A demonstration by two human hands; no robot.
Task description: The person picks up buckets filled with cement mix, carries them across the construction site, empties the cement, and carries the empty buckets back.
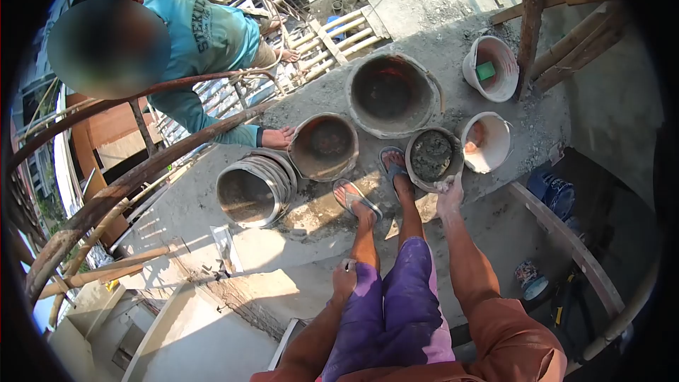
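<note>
My right hand (449,197) is closed on the near rim of a small bucket (458,167) that holds wet grey mortar (431,155). By my left knee, my left hand (344,279) rests with curled fingers; a tiny pale spot shows at them, too small to name. A large mortar-stained tub (391,127) stands just beyond my feet. Left of it is an empty-looking bucket (324,170), its rim touched by a co-worker's hand (278,138). Several stacked buckets (247,221) lie tilted further left. To the right stands a white bucket (488,163).
A co-worker in a teal shirt (212,35) is beyond the wooden rail (141,163). Another white bucket (513,74) with a green object (485,71) stands beside a wooden post (530,21). Bamboo slats (353,35) border the concrete ledge. A dark drop with a blue container (552,194) lies right.
</note>
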